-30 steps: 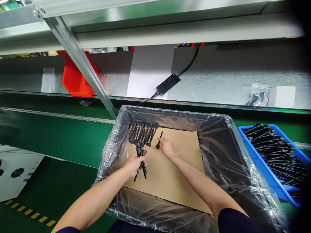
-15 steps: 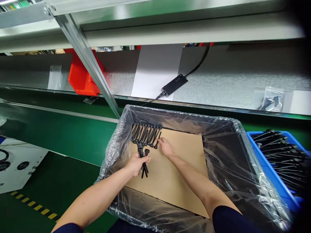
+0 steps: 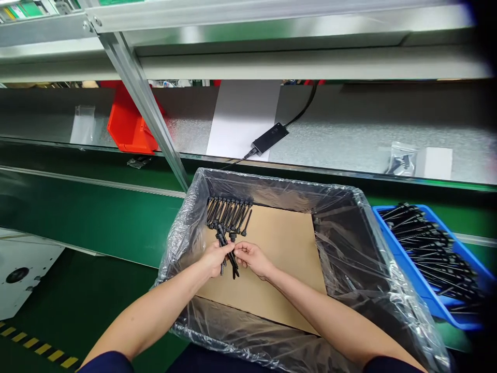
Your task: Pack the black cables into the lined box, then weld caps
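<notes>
My left hand (image 3: 213,258) is closed round a small bunch of black headed rods (image 3: 222,239), thick heads upward and thin ends hanging below the fingers. Close against it, my right hand (image 3: 254,259) pinches one rod of that bunch beside the left thumb; the fingers partly hide the grip. Just beyond the hands, a row of similar black rods (image 3: 229,210) lies side by side on the brown cardboard sheet (image 3: 279,269). The single rod (image 3: 247,223) at the row's right end lies slightly apart. A box lined with clear plastic (image 3: 349,233) surrounds the cardboard.
To the right stands a blue bin (image 3: 423,300) full of black rods. Behind the box runs a metal shelf (image 3: 330,140) bearing a red bin (image 3: 128,129), a white sheet (image 3: 233,114), a black adapter (image 3: 271,138) with cable, and a white box (image 3: 434,163). A slanted metal post (image 3: 143,98) rises at left.
My right hand has left the rod at the row's right end, which stays lying there, and moved left and nearer to the bunch in my left hand. The view has shifted slightly right.
</notes>
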Demonstrator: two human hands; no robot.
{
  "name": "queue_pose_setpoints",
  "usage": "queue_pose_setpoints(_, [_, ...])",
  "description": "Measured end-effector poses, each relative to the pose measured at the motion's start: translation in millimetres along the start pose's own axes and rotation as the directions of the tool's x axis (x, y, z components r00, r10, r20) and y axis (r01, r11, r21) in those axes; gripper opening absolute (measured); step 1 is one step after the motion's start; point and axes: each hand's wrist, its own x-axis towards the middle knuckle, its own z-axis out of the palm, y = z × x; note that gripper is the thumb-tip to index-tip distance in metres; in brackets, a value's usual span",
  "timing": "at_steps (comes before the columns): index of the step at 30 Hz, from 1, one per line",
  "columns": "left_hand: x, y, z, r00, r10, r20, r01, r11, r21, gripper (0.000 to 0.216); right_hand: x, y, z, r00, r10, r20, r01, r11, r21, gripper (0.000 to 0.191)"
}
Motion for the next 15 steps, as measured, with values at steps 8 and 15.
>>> queue_pose_setpoints(8, [-4,3,4,0.997,-0.056,-0.046,0.059,0.996,0.067,0.048,7,16,-17,0.998,0.055,-0.002,-0.054,0.986,0.155,0.039])
queue_pose_setpoints(15, [-4,0,3,0.998,-0.056,0.01,0.052,0.971,0.235,0.046,85,20,-109,0.816,0.168,-0.554,-0.217,0.976,-0.025,0.024])
